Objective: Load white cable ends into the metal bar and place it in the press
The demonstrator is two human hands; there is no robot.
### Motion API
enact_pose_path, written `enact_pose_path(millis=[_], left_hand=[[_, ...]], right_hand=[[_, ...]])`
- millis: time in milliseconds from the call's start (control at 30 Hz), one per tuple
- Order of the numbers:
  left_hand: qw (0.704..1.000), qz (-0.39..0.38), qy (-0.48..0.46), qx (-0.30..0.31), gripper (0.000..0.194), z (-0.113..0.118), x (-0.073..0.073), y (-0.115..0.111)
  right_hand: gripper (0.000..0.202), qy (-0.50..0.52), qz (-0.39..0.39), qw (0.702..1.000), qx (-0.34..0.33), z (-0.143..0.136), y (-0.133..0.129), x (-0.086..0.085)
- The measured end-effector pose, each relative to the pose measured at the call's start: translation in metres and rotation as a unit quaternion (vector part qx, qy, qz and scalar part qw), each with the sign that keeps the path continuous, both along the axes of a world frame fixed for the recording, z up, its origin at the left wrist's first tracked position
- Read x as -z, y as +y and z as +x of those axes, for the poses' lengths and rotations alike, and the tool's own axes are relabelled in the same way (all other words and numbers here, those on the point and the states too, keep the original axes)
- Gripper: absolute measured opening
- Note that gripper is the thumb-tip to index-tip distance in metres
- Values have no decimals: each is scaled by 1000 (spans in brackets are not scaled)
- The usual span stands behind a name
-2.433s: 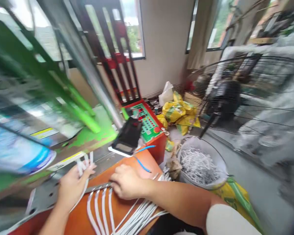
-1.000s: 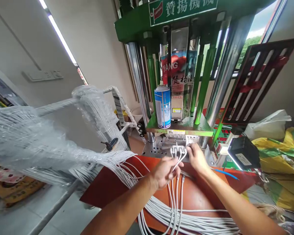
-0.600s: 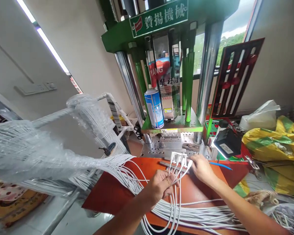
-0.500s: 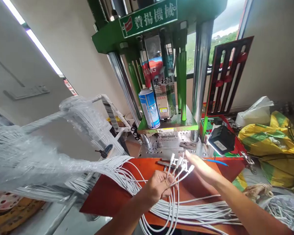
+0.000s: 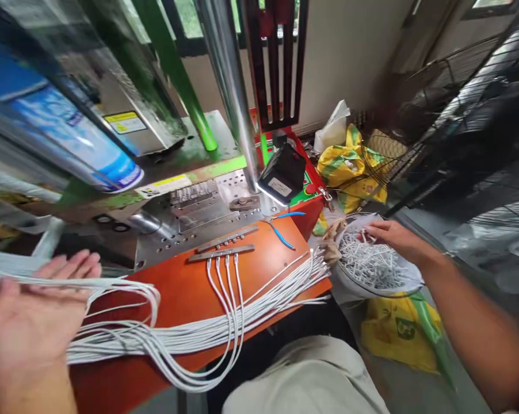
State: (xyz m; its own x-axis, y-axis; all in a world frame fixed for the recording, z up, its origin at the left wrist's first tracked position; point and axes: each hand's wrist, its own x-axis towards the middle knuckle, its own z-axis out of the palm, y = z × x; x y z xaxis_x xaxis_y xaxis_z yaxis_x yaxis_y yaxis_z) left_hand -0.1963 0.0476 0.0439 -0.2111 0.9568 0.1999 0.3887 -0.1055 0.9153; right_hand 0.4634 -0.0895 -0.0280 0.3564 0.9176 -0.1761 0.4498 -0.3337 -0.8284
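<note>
White cables (image 5: 182, 339) lie in a long bundle across the orange board (image 5: 177, 287). Four of their ends sit in a metal bar (image 5: 220, 253), and a second bar (image 5: 227, 238) lies just behind it. At the far left my left hand (image 5: 39, 322) is palm up with its fingers apart, and several white cables pass over the palm. My right hand (image 5: 393, 238) is over a lined bucket of white plastic scraps (image 5: 371, 261), its fingertips pinched together at a small white piece. Blue-handled pliers (image 5: 281, 230) rest at the board's back edge.
The press base (image 5: 194, 218) with its steel columns (image 5: 231, 86) stands behind the board. A blue spray can (image 5: 73, 132) is on the press plate at upper left. A black box (image 5: 283, 172) sits right of the press, with yellow bags (image 5: 354, 167) beyond.
The view has swung right and down. My left hand has let go of the connector ends and opened under other cables. My right hand has moved right, to the scrap bucket.
</note>
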Motion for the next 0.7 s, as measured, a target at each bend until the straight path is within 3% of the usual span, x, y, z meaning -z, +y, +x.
enact_pose_path(millis=[67, 133, 167, 200, 233, 300, 367, 433, 533, 633, 700], left_hand=[[994, -28, -64, -83, 37, 2, 21, 10], [992, 8, -18, -123, 39, 27, 31, -5], [995, 29, 31, -92, 39, 45, 33, -19], [997, 22, 71, 0, 33, 66, 34, -34], [986, -1, 121, 113, 31, 88, 34, -50], [949, 51, 212, 228, 29, 127, 36, -73], [901, 28, 296, 316, 33, 154, 41, -86], [877, 15, 351, 328, 42, 169, 46, -91], [877, 7, 402, 262, 55, 175, 54, -93], [888, -3, 409, 213, 57, 174, 60, -97], [885, 4, 402, 233, 48, 172, 61, -103]], right_hand=[[45, -82, -15, 994, 77, 32, -26, 7], [41, -151, 6, 980, 127, 31, -33, 12], [39, -174, 28, 976, 130, 18, -29, 14], [39, -187, 55, 974, 118, -1, -21, 16], [39, -190, 87, 974, 91, -27, -9, 16], [38, -180, 162, 970, -15, -89, 20, 14], [35, -173, 226, 943, -175, -157, 48, 9], [31, -196, 245, 900, -301, -216, 73, 7], [33, -256, 220, 872, -353, -274, 101, 13], [37, -258, 211, 874, -354, -293, 115, 26], [32, -202, 226, 887, -349, -289, 120, 30]])
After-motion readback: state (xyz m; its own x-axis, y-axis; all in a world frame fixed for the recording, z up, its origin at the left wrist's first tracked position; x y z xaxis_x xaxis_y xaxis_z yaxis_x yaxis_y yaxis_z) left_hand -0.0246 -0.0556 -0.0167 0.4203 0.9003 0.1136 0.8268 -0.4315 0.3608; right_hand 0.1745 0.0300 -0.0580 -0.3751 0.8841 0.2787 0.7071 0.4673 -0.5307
